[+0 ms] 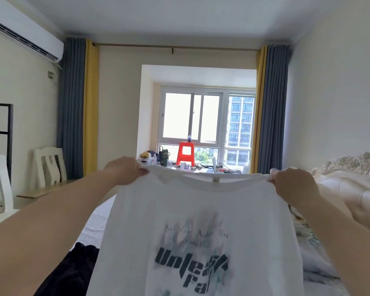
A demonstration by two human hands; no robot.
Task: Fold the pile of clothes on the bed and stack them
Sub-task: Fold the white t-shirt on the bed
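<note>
Head | white tee [201,210] hangs btwn hands | left hand [126,169] + right hand [291,182] pinch shoulders

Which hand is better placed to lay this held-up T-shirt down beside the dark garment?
Left, probably. Both hands pinch the white T-shirt at its shoulders, but the left hand is on the black garment's side; the right hand is nearer the headboard.

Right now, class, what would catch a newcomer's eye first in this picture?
A white T-shirt with dark lettering fills the centre, held up at its shoulders by the left hand and right hand. Behind it, a red stool stands against the bright window.
</note>
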